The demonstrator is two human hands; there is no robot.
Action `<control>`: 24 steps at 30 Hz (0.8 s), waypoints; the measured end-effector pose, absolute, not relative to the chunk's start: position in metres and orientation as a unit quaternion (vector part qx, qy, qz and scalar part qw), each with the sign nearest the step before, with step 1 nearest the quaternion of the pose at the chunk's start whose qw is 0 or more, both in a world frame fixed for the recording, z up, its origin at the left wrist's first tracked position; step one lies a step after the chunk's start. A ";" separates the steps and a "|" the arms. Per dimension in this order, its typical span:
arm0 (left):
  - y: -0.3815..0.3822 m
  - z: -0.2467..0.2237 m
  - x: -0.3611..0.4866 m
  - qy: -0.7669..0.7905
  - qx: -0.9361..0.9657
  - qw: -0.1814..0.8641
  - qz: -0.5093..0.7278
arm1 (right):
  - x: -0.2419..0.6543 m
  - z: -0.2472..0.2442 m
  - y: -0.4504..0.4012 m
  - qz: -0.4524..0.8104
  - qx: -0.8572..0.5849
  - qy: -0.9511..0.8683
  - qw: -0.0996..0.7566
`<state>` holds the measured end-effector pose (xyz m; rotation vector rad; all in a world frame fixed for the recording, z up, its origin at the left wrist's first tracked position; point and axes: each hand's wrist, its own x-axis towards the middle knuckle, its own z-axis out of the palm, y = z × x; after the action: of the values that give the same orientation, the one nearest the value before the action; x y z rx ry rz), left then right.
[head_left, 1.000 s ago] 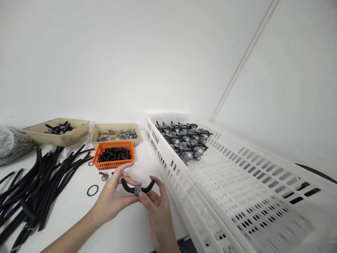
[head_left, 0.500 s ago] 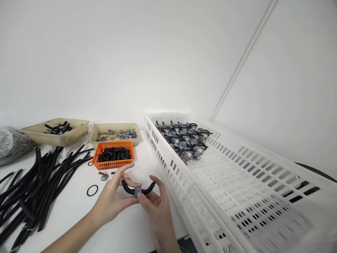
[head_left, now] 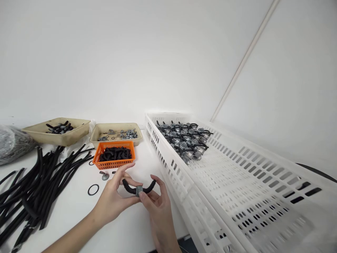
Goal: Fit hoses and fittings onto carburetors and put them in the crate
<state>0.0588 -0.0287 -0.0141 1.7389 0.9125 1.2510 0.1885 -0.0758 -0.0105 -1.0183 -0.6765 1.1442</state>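
Between my two hands is a grey metal fitting [head_left: 139, 190] with a curved black rubber hose piece [head_left: 128, 186] on each side, the ends turned up. My left hand [head_left: 116, 196] pinches the fitting from the left, fingers behind and thumb below. My right hand [head_left: 158, 202] has its thumb on the front of the fitting, and its index finger touches the right hose tip. A black rubber ring [head_left: 93, 189] lies on the table left of my hands. Near it sits a small grey metal part [head_left: 104, 176].
An orange basket [head_left: 114, 164] of short black pieces stands ahead. Behind are a beige tray [head_left: 96, 135] of metal parts and another beige bin [head_left: 39, 131]. Long black hoses [head_left: 47, 186] and a plastic bag [head_left: 13, 146] lie left. A white crate [head_left: 181, 172] holds several assemblies [head_left: 183, 144] at right.
The whole view has shifted very slightly. Both hands keep the same grip on the fitting; nothing else has visibly moved.
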 end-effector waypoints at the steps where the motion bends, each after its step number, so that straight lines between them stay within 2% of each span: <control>1: -0.029 -0.014 0.059 0.361 0.688 0.393 0.492 | 0.188 -0.011 -0.076 0.508 -0.448 -0.300 0.671; 24: -0.028 -0.013 0.059 0.353 0.711 0.384 0.473 | 0.187 -0.012 -0.076 0.501 -0.457 -0.299 0.671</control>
<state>0.0585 -0.0284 -0.0131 1.8115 0.9001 1.2046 0.1872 -0.0763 -0.0118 -1.0303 -0.6738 1.1275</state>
